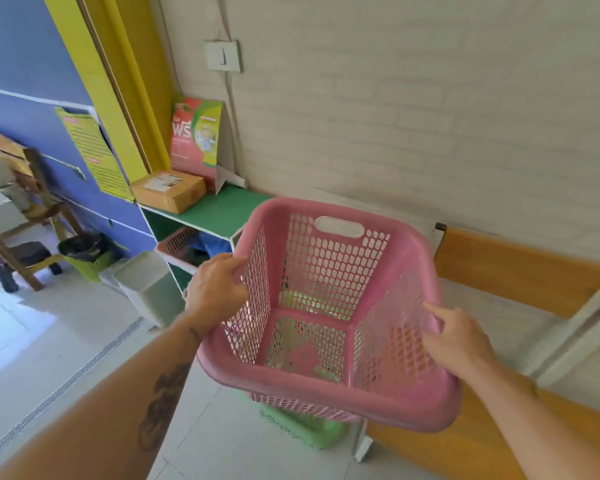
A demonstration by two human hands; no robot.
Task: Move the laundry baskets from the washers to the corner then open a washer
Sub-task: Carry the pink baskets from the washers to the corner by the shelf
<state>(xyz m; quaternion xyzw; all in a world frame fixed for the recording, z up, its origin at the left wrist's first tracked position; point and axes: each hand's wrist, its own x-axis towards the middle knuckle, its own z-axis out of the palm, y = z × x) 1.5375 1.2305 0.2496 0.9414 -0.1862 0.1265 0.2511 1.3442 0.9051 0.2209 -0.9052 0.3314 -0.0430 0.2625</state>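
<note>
I hold an empty pink laundry basket (326,386) in the air in front of me, its mesh walls and oval handle slot facing the white brick wall. My left hand (215,289) grips its left rim. My right hand (458,341) grips its right rim, one finger stretched along the edge. Right under the pink basket a green basket (298,427) stands on the floor beside the bench. No washer is in view.
A wooden bench (520,271) runs along the wall at the right. A green shelf unit (219,213) in the corner carries a cardboard parcel (168,190) and a red sign (196,140); a pink basket (179,242) sits inside it. A grey bin (149,285) and a green wastebasket (84,254) stand at the left.
</note>
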